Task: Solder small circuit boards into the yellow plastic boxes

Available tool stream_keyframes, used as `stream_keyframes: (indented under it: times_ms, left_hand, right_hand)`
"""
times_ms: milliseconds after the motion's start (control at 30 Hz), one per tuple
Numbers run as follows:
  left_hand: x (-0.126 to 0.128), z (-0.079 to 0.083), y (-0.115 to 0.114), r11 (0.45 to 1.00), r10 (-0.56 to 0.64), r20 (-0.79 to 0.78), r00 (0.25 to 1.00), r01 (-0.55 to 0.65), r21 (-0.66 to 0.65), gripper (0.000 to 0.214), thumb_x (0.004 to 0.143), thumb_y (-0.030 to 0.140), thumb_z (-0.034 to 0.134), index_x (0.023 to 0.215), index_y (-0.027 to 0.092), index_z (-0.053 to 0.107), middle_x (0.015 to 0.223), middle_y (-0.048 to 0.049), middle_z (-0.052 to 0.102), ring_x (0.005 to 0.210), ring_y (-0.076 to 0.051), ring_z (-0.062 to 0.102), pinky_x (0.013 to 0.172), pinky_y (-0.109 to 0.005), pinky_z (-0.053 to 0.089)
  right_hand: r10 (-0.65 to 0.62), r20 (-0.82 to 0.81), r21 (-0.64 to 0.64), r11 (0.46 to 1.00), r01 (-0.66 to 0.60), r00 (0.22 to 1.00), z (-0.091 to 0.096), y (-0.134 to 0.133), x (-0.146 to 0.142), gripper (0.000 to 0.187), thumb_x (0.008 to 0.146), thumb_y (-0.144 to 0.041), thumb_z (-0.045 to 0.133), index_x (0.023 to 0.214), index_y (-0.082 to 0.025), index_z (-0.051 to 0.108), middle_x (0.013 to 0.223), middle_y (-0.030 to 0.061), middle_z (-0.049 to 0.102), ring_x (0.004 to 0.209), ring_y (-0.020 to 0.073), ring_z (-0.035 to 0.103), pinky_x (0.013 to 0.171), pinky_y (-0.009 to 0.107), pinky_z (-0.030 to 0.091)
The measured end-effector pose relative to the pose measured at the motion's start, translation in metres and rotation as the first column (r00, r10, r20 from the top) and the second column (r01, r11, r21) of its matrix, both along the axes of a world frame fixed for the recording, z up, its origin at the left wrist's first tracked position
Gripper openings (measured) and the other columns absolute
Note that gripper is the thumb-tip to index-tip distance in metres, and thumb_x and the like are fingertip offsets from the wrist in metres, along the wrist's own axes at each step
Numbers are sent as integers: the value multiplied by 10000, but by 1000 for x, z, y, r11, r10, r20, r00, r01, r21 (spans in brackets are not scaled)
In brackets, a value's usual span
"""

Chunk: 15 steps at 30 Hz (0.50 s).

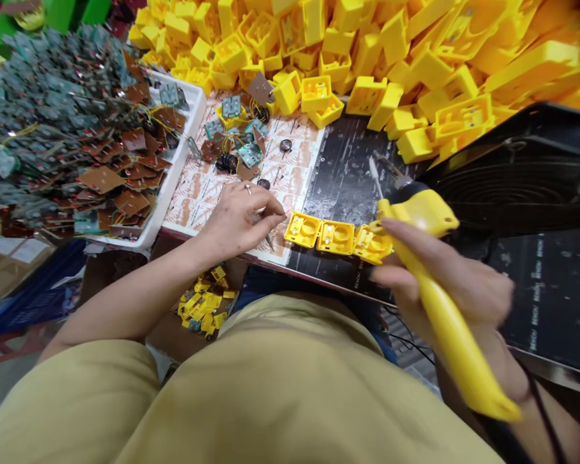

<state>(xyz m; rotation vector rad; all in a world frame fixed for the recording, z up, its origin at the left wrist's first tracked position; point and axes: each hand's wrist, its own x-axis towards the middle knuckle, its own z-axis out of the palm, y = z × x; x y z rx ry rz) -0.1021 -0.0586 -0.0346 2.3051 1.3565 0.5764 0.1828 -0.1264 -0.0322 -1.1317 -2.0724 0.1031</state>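
My right hand (457, 293) is wrapped around a yellow soldering iron (439, 303) whose metal tip (374, 177) points up over the black mat (348, 174). Three small yellow plastic housings (336, 235) lie in a row at the mat's near edge, just left of the iron's head. My left hand (236, 219), with a ring on one finger, rests on the printed paper sheet (290, 174); its fingertips are pinched together close to the leftmost housing, and what they hold is too small to make out.
A big heap of yellow housings (367, 45) fills the back. A white tray (183, 154) at left overflows with circuit boards (67, 129). Loose boards, wires and round parts (236, 148) lie on the paper. A black fan (522, 180) sits at right. A box of yellow parts (205, 309) is below the table edge.
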Motion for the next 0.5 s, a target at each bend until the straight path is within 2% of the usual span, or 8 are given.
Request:
stream_keyframes:
  times_ms: [67, 133, 200, 300, 400, 500]
  left_hand:
    - [2, -1, 0, 1000, -23, 36, 999, 23, -15, 165, 912, 315, 614, 867, 228, 747, 894, -16, 783, 974, -205, 672, 1046, -429, 413]
    - [2, 1, 2, 999, -36, 59, 998, 38, -25, 146, 896, 330, 653, 844, 235, 751, 877, -7, 779, 953, -202, 668, 1086, -455, 377]
    - [3, 3, 3, 998, -54, 62, 997, 56, -25, 119, 875, 328, 682, 850, 232, 748, 836, 4, 765, 899, -190, 659, 1116, -478, 346]
    - [5, 7, 3, 993, -118, -9, 993, 118, -5, 86, 863, 270, 663, 834, 230, 734, 778, 17, 740, 881, -186, 644, 1154, -514, 299]
    - [8, 9, 0, 986, -162, -96, 982, 165, 29, 139, 874, 234, 615, 793, 230, 727, 765, 2, 728, 923, -205, 635, 1153, -547, 291]
    - [12, 7, -2, 985, -168, -111, 980, 171, 24, 142, 879, 234, 603, 806, 222, 724, 798, -15, 736, 942, -214, 636, 1151, -565, 296]
  right_hand:
    - [37, 66, -9, 999, -37, 997, -5, 10, -16, 287, 968, -252, 642, 1253, -259, 615, 840, -5, 736, 685, 153, 704, 716, 270, 583]
    - [92, 100, 26, 995, -95, 991, -14, 20, -31, 216, 971, -308, 640, 1174, -242, 605, 863, 12, 722, 769, 181, 710, 845, 338, 590]
    - [117, 135, 46, 991, -124, 984, -25, 28, -44, 283, 984, -401, 611, 1198, -217, 579, 904, 37, 716, 833, 210, 704, 952, 415, 564]
    - [86, 188, 36, 995, -95, 978, -35, 31, -57, 279, 1004, -334, 572, 1248, -199, 566, 882, 35, 697, 804, 203, 676, 925, 408, 542]
    - [39, 203, 40, 998, -48, 978, -37, 27, -58, 280, 982, -289, 612, 1250, -211, 585, 772, 4, 651, 707, 189, 640, 851, 390, 530]
    - [38, 174, 72, 996, -52, 984, -31, 24, -48, 330, 960, -368, 668, 1249, -232, 586, 786, -5, 677, 700, 175, 658, 942, 415, 525]
